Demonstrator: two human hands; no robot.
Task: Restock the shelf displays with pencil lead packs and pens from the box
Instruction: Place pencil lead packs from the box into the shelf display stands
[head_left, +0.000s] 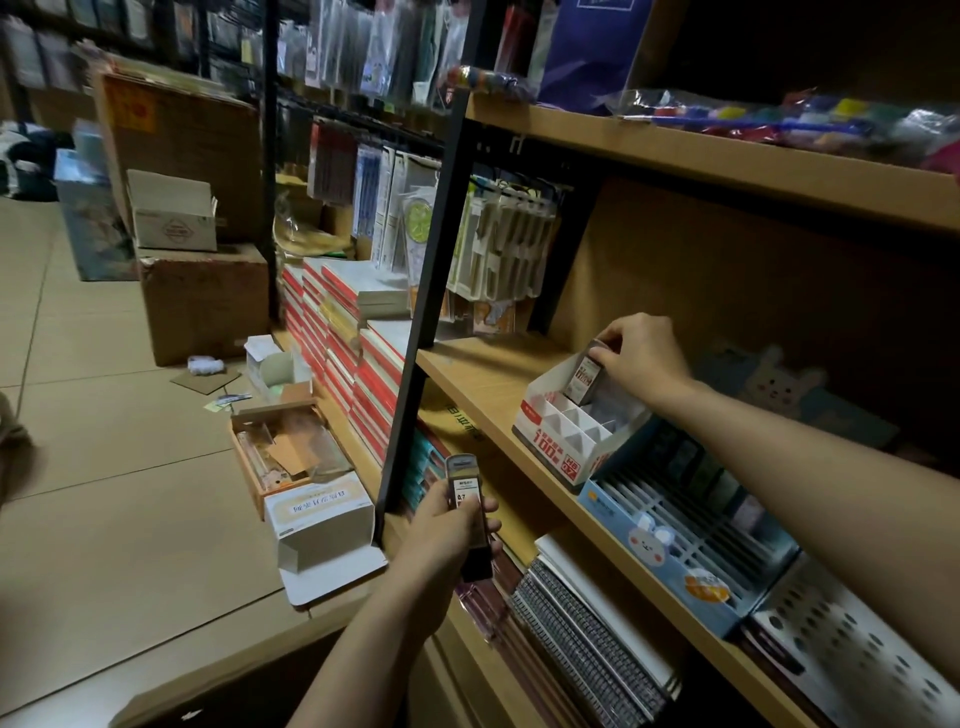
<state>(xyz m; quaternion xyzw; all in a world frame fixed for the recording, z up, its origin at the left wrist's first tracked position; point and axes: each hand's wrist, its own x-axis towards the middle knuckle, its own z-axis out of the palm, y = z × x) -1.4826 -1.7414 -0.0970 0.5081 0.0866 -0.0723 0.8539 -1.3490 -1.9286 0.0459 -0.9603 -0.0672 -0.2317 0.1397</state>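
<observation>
1. Lead pack stands tilted in the back slot of the white display box on the wooden shelf; my right hand pinches its top, a narrow grip.
2. My left hand hangs below the shelf edge, fingers curled round a stack of lead packs.
3. Just beside the white box sits a blue display box with a rabbit face.
4. On the floor lies an open white carton.

Lead pack base hidden in display box, hanging goods blurred
</observation>
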